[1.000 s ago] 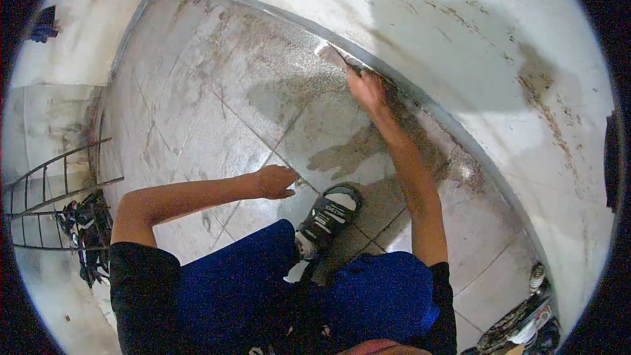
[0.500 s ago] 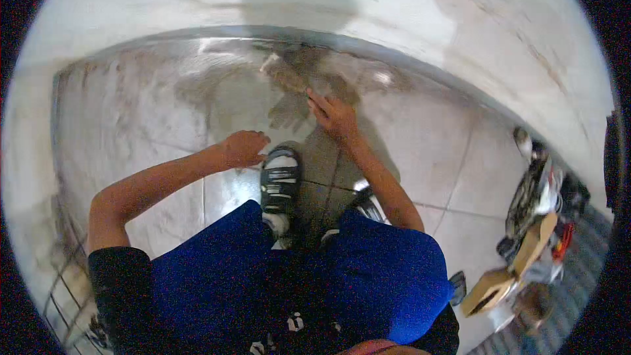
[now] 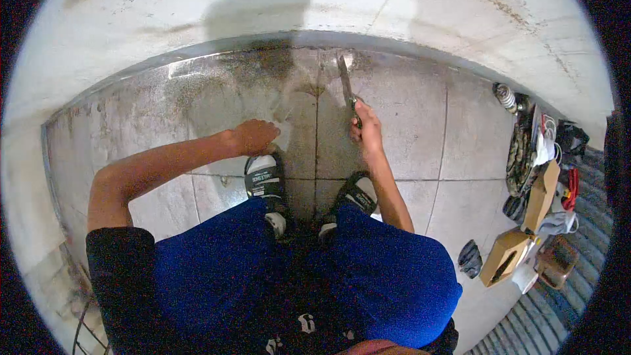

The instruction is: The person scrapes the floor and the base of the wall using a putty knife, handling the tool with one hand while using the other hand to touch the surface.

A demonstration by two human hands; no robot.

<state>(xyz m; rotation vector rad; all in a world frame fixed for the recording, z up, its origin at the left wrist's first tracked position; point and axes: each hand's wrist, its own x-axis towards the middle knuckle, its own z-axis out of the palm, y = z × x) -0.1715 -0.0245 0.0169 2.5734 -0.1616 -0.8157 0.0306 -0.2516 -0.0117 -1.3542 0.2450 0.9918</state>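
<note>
My right hand is closed around the dark handle of a knife with a long, narrow, dull blade. The blade points away from me, its tip close to the foot of the white wall over the tiled floor. My left hand hangs above my left sandal, its fingers curled in with nothing showing in them. Dark, wet-looking grime covers the tiles ahead of both hands and between my feet.
The white wall curves across the far side with a grey strip at its base. To the right lie an open cardboard box, a black crumpled item, a brown plastic basket and assorted clutter, beside a ribbed metal shutter.
My right hand has swung right with the knife, away from the grimy patch, and the blade now points straighter ahead. My left hand stays curled near the left sandal. The view has shifted slightly.
</note>
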